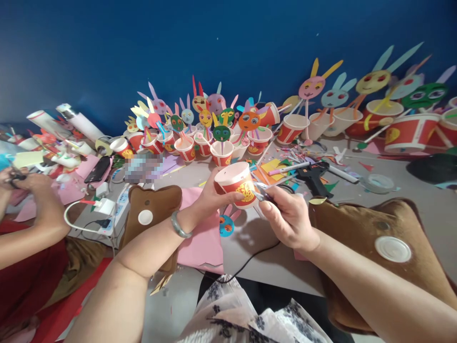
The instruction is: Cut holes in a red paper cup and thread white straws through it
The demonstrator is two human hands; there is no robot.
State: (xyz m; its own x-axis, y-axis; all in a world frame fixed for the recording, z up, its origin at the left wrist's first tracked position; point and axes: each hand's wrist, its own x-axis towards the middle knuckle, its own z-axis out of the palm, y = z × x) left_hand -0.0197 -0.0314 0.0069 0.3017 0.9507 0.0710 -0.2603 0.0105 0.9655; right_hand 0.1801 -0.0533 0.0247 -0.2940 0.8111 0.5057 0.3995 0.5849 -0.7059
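A red-and-white paper cup (pixel 233 186) with a yellow emblem is in my left hand (pixel 210 195), fingers wrapped round its side and thumb across the front. Its pale round end faces up and shows a small dark spot. My right hand (pixel 287 214) is closed on what look like small scissors (pixel 262 193), metal blades against the cup's right side; the fingers hide most of the handles. Below the cup, a blue paper rabbit face (pixel 226 226) with orange eyes lies on the table. Pink paper (pixel 200 233) is under my left wrist.
Cups with paper rabbit faces (pixel 221 133) line the back by the blue wall. A black glue gun (pixel 316 178) lies right among paper scraps. Brown plush cushions (pixel 360 238) flank my arms. A power strip (pixel 119 209) is at left, where another person's hands (pixel 28 183) work.
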